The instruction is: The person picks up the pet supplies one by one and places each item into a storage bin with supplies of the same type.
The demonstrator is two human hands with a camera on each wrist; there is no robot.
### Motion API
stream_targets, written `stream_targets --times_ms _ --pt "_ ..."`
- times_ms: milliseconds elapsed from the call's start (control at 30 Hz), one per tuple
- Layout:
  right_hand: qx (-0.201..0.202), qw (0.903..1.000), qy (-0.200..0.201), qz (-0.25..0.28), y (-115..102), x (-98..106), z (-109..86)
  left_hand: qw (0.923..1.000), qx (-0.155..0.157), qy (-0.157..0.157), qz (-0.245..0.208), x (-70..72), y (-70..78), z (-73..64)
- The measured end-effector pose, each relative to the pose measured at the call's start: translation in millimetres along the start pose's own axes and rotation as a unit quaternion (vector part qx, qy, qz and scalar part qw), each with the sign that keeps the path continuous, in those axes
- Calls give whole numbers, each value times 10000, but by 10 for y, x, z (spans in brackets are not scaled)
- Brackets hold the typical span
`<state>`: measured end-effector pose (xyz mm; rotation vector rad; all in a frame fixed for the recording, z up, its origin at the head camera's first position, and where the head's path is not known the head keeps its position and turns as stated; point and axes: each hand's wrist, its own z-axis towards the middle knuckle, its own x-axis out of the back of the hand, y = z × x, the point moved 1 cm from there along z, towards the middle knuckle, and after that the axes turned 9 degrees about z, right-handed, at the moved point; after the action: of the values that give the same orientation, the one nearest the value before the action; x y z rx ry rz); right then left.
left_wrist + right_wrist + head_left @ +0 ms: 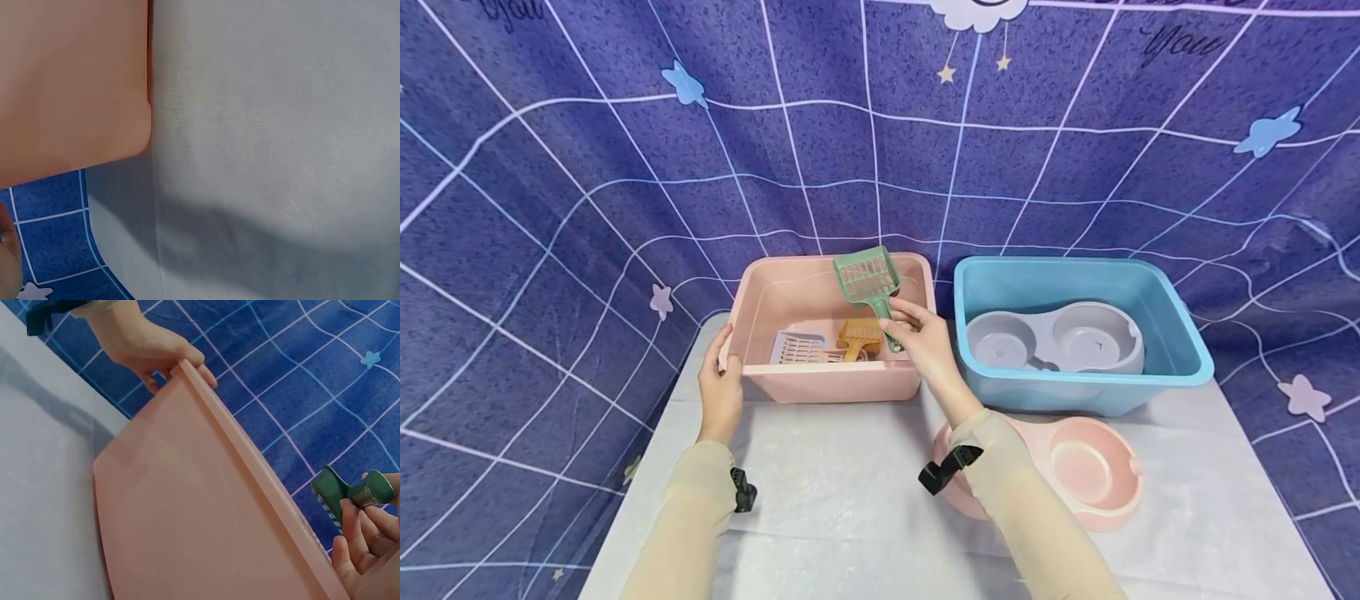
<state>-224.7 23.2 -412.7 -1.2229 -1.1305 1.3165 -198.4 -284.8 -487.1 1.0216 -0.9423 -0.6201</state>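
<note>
A: Take the bare middle of the pale tabletop (827,475) as the clock's centre, with twelve toward the backdrop. What's nearest?

B: At three, a pink double bowl (1082,471). The right forearm (1037,517) crosses in front and covers part of it.

A: And the hands?

B: The left hand (720,390), at ten, grips the near-left corner of the pink litter box (835,388), which sits at twelve. The right hand (928,343), at one, pinches the handle of a green litter scoop (883,310) raised above that box.

A: Anything inside it?

B: An orange scoop (861,333) and a whitish one, both slotted. At two, a blue litter box (1075,390) holds a grey double bowl (1037,329); its front wall hides the bowl's base.

A: Any writing?

B: "You", dark cursive, high on the backdrop (850,167) at eleven and again at one.

A: And the room?

B: That backdrop is purple-blue cloth with pale grid lines, stars (1270,133) and a cloud (977,12), hanging left, behind and right of the lightly creased, whitish surface.
</note>
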Motion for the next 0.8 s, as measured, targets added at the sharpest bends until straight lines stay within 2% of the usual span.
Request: stream_targets --times_ms 200,367,600,800 --pt "243 9993 -165 -235 2 -9 -17 9997 90 -147 -147 29 135 -37" --pt "409 9977 -382 -372 -163 -37 -137 9996 87 -178 -213 56 273 -100" --pt "358 9975 -323 -523 -305 -58 -233 9996 110 -171 -182 56 285 -111" --pt "360 9974 -301 -545 -231 -32 -180 9996 96 -198 -184 58 285 -114"
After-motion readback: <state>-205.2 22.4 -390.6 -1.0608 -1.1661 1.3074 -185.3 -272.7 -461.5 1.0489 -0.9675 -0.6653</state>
